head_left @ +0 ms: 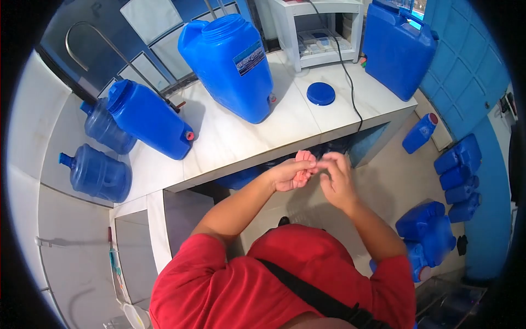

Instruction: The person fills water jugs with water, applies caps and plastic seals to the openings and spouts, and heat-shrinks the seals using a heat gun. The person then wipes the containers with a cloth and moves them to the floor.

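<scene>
My left hand (293,172) is in front of the counter's front edge, palm up, with its fingers curled and the thumb across them; anything inside is hidden. Close beside it, my right hand (337,178) has bent, parted fingers, the foremost blurred at the left thumb tip, and nothing shows in it. Beyond the hands, a large open blue container (227,66) stands on the white counter (219,142). A round blue lid (321,94) lies to its right. Another blue container (150,118) with a red-tipped tap is on the left.
Clear blue bottles (101,174) are at the far left. A tall blue container (397,52) and a white shelf (323,33) stand at the back right, with a black cable hanging over the counter. Several blue containers (430,233) are on the floor at right, near a blue door (460,71).
</scene>
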The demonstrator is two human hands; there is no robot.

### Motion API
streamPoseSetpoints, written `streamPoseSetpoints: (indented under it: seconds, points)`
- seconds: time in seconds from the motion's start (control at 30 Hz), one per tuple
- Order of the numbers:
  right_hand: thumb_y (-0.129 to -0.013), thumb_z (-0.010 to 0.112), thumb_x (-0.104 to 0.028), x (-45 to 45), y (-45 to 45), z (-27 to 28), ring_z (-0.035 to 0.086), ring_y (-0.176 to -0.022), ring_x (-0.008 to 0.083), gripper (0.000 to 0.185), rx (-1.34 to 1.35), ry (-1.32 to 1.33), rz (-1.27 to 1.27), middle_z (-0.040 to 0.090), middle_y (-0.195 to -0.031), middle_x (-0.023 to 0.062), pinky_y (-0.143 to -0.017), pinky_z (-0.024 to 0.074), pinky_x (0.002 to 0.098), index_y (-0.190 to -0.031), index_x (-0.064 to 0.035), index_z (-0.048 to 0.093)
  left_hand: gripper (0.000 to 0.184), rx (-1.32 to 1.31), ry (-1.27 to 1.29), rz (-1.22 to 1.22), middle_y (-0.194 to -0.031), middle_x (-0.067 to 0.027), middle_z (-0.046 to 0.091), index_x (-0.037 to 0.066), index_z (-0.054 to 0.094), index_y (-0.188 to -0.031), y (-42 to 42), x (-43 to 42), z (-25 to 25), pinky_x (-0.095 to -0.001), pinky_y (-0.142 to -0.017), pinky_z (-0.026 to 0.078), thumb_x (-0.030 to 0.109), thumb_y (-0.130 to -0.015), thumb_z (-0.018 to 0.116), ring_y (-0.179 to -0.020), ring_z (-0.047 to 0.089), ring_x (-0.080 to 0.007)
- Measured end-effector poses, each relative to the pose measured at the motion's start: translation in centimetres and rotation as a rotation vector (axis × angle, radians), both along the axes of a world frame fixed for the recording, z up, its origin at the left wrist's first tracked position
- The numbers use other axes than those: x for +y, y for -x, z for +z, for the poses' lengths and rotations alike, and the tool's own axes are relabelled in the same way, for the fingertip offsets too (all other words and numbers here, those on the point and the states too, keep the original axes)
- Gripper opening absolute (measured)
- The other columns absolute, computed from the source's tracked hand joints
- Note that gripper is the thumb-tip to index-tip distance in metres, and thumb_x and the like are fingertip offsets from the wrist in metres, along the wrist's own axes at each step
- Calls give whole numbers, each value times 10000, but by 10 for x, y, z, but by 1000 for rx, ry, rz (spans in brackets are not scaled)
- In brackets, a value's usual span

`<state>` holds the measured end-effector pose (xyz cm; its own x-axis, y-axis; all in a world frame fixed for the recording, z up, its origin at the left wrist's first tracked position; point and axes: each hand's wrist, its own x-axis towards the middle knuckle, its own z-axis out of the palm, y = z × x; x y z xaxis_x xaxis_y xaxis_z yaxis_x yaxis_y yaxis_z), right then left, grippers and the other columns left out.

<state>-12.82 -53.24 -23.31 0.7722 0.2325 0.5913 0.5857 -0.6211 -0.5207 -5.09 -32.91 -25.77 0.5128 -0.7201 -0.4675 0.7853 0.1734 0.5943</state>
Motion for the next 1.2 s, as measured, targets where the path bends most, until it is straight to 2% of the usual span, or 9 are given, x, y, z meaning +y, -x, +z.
streamPoseSetpoints:
  seconds: [0.13,0.27,0.37,0.47,0.6,0.67,0.93,1.07,1.2]
  points:
    - [-791,657,-108,-17,-6,22,520,-1165,403,650,-391,265,180,426,-1384,235,-973,443,498,-1396,-68,422,186,-105,97,-305,-916,-32,649,59,607,-982,2,-5,40,-138,-482,469,169,-881,720,-617,560,-14]
    - [-801,658,-168,-28,-28,18,588,-991,330,631,-606,366,269,534,-1179,162,-839,497,445,-1386,-90,435,273,-155,81,-653,-846,-37,645,46,614,-964,4,-31,63,-130,-433,440,180,-809,796,-565,563,-18]
    - [-801,638,-202,-40,-47,27,592,-839,271,251,-527,407,48,571,-916,70,-730,470,389,-1040,-124,631,225,-337,-249,-491,-704,1,610,63,622,-890,-18,-49,69,-158,-412,430,167,-798,799,-520,547,-25]
    - [-818,630,-264,-46,-62,34,642,-748,239,154,-303,552,-90,586,-774,40,-649,496,397,-878,-131,582,201,-700,-340,-400,-658,10,581,51,594,-798,-30,-72,80,-210,-416,423,99,-746,783,-507,538,-39]
    - [-806,645,-229,-56,-74,20,679,-704,299,132,-33,519,-189,659,-750,95,-616,521,452,-846,-111,602,795,-1096,-661,-346,-755,-79,645,-72,359,-1408,-43,-91,58,-297,-500,499,118,-722,713,-607,634,-163]
    - [-798,652,-216,-58,-73,22,685,-709,322,119,88,490,-211,682,-765,122,-622,528,465,-827,-106,616,1021,-1716,-866,-323,-804,-188,681,-67,66,-1517,-54,-97,45,-406,-588,542,182,-745,686,-661,682,-304]
    - [-716,677,-160,-79,-74,15,681,-755,339,184,467,383,41,660,-764,227,-675,536,437,-844,-28,685,631,-1998,-1023,-594,-812,-231,673,29,339,-1373,-28,-101,82,-478,-620,529,238,-869,655,-714,670,-401]
    - [-687,687,-134,-94,-83,10,673,-763,307,268,801,280,63,668,-791,209,-701,529,407,-917,2,669,437,-2168,-612,-515,-831,-231,652,39,418,-1238,-46,-90,55,-475,-618,518,244,-907,615,-720,658,-408]
    - [-685,726,-94,-83,-58,24,625,-1024,354,700,925,-28,50,613,-1153,242,-873,514,372,-1313,37,443,385,-1880,-461,-223,-878,-237,639,41,449,-1180,-40,-88,41,-467,-622,502,266,-913,613,-748,656,-418]
